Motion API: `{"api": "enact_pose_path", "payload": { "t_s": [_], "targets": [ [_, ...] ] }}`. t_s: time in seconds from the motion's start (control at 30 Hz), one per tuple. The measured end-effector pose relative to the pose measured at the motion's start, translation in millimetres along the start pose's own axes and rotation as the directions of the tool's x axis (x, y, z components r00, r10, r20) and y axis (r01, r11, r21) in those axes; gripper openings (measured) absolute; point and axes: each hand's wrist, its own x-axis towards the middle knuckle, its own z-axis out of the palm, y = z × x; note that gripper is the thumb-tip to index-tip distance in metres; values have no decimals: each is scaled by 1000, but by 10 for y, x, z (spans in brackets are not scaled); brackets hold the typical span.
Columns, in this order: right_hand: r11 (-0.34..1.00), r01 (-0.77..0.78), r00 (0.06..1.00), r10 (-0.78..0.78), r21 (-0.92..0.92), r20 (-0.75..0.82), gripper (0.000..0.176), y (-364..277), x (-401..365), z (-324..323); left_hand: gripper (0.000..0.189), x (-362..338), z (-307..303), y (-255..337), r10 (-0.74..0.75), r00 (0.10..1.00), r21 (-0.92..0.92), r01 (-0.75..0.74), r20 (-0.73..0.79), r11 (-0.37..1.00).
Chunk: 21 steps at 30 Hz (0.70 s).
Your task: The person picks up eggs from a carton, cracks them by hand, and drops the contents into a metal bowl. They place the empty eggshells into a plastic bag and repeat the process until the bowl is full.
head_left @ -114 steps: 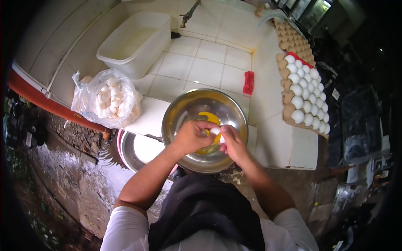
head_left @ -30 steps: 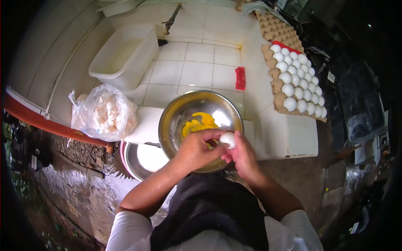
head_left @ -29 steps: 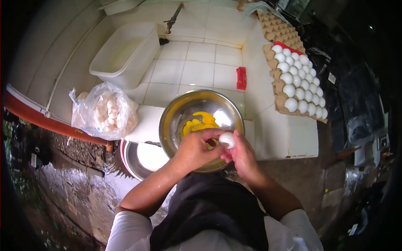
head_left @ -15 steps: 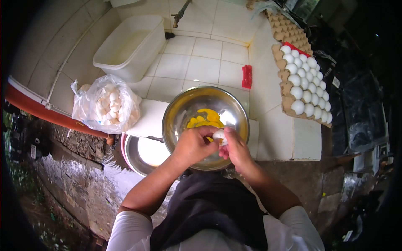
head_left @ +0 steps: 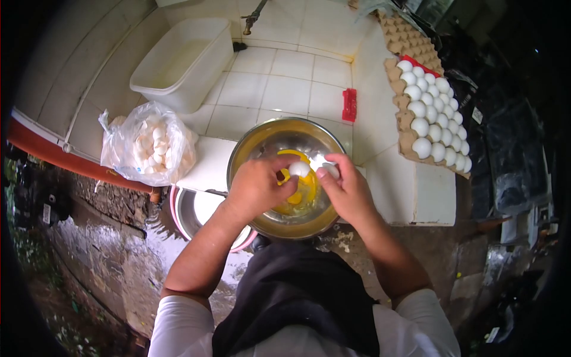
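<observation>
Over a steel mixing bowl [head_left: 241, 143], my left hand [head_left: 256, 185] pinches a white eggshell half [head_left: 299, 169]. The other eggshell half [head_left: 328, 171] is between the fingers and thumb of my right hand [head_left: 347, 187]. A small gap separates the two halves. Below them in the bowl lie yellow yolks [head_left: 292, 202] and clear egg white, partly hidden by my hands.
At the right, a cardboard tray [head_left: 407, 140] holds rows of white eggs [head_left: 429, 113]. A plastic bag [head_left: 148, 146] of shells sits left, before a white tub [head_left: 178, 59]. A red object [head_left: 350, 105] lies on the tiles; a basin [head_left: 202, 208] stands below; a tap [head_left: 252, 21] is behind.
The egg that was between both hands is now parted into two shell halves, one in each hand. My hands have moved apart, and yolk in the bowl has spread toward the near side.
</observation>
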Motion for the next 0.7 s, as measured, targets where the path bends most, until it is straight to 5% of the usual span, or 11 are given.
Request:
{"api": "enact_pose_path", "payload": {
  "t_s": [0.07,0.1,0.13,0.2,0.27,0.33,0.47,0.6,0.7],
  "targets": [
    [768,-313,949,270,559,161,36,93,31,59,33,-30,41,-71,-24,999,-160,20,-22,987],
    [584,-495,868,362,644,339,35,114,31,46,33,-80,111,-142,-77,997,-471,63,-10,880],
    [588,-495,869,355,639,346,35,142,18,110,33,-144,154,-188,-123,992,-731,94,14,676],
    [141,-711,702,201,689,684,41,174,-1,298,33,-282,166,-216,-102,994,-551,62,-42,832],
    [83,-752,659,110,654,744,47,-48,54,407,33,-414,91,-159,-11,977,-235,-40,-211,971],
    [149,-798,601,115,584,791,42,-163,145,633,36,-504,26,-306,70,960,-161,-118,-273,980],
    [210,-855,495,57,475,867,34,-596,416,1040,53,-854,-320,-564,-57,860,-151,-24,-508,988],
    [381,-806,456,-90,454,885,34,-1346,864,1513,48,-1295,-635,-1039,-413,745,-483,140,-524,864],
    [398,-756,511,-137,520,849,50,-1937,1280,1980,48,-1484,-729,-1260,-518,675,-641,86,-525,763]
  ]
}}
